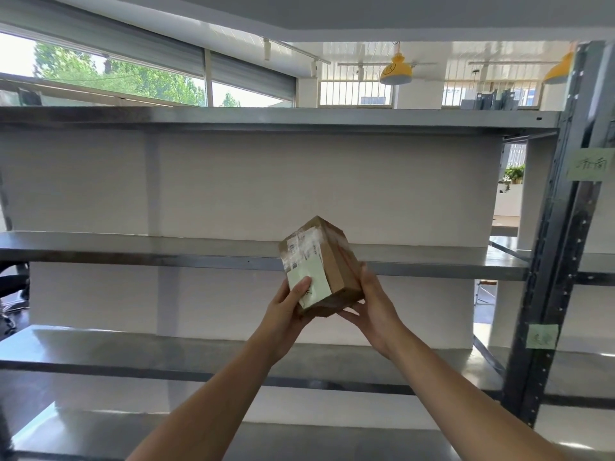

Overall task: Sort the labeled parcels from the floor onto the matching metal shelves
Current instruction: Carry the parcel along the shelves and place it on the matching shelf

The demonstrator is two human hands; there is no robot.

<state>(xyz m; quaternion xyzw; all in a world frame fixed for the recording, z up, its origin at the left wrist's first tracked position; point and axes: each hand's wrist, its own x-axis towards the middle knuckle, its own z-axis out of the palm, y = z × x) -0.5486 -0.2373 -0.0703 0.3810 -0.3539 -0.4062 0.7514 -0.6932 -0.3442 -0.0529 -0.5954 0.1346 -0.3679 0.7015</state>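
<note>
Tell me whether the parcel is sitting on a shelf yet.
Not yet: the parcel is tilted in the air, held by the left hand and right hand.

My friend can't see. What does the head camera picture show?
A left hand and a right hand hold a small brown cardboard parcel in front of grey metal shelves. Green paper notes mark the dark post.

Bright daylight from the window (116, 78); wide-angle edges bend, sharp focus.

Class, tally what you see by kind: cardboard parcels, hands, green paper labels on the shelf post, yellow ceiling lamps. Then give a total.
Cardboard parcel: 1
Hands: 2
Green paper labels: 2
Yellow ceiling lamps: 2
Total: 7
</note>
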